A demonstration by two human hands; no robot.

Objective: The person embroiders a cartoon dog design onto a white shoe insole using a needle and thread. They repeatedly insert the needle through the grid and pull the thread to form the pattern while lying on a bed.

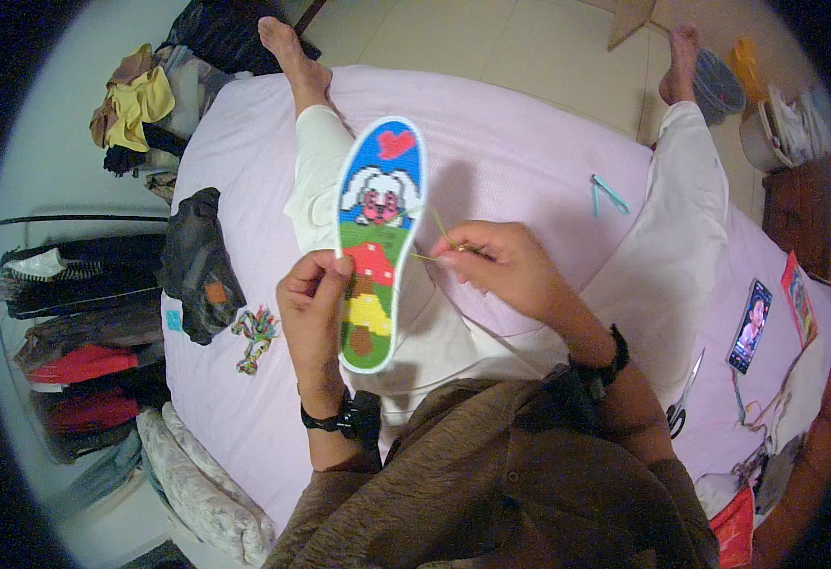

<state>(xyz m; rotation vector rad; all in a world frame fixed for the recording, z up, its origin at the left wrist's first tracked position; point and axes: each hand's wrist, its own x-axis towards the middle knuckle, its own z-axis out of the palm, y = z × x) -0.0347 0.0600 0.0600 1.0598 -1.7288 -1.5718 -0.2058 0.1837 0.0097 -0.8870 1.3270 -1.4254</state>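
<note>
My left hand point(319, 291) pinches the left edge of a cross-stitched shoe insole point(380, 249), held upright above my lap. The insole has a white rim, a red heart on blue, a white long-eared animal and green, red and yellow patches. To its right, my right hand point(501, 259) is closed on a small thin item, perhaps a needle, partly hidden by the fingers. Yellow-green thread point(440, 220) runs between these fingers and the insole. A skein of multicoloured thread point(255, 338) lies on the bed, left of my left hand.
On the pink bed sheet point(529, 135) lie a teal strap-like item point(611, 193), scissors point(680, 409), a smartphone point(750, 327) with its screen lit and a dark bag point(202, 270). Clothes hang at left. A folded quilt point(202, 491) sits at lower left. My legs are spread across the bed.
</note>
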